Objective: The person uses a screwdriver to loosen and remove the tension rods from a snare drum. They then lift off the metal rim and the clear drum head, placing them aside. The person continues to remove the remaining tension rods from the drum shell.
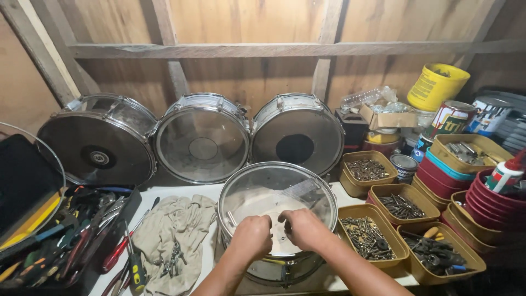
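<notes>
Wooden wall behind, three drums (203,137) leaned against it. On the counter (164,193), an open drum shell (276,189) is being reached into: left hand (251,237) and right hand (306,229) both curled, grip can't be made out. Screw trays (372,237) sit just beside.

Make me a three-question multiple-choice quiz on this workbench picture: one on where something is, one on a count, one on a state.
1. Where does the crumpled beige cloth lie?
A. left of the shell being worked on
B. on the yellow bucket
C. inside a tub

2. How many silver snare drums lean on the wooden wall?
A. one
B. three
C. five

3. How is the clear-sided drum shell under the hands?
A. sealed by a head
B. open at the top
C. lying on its side

Answers: 1 A, it lies between the tool tray and the shell. 2 B, three stand side by side. 3 B, left hand and right hand reach inside.
</notes>
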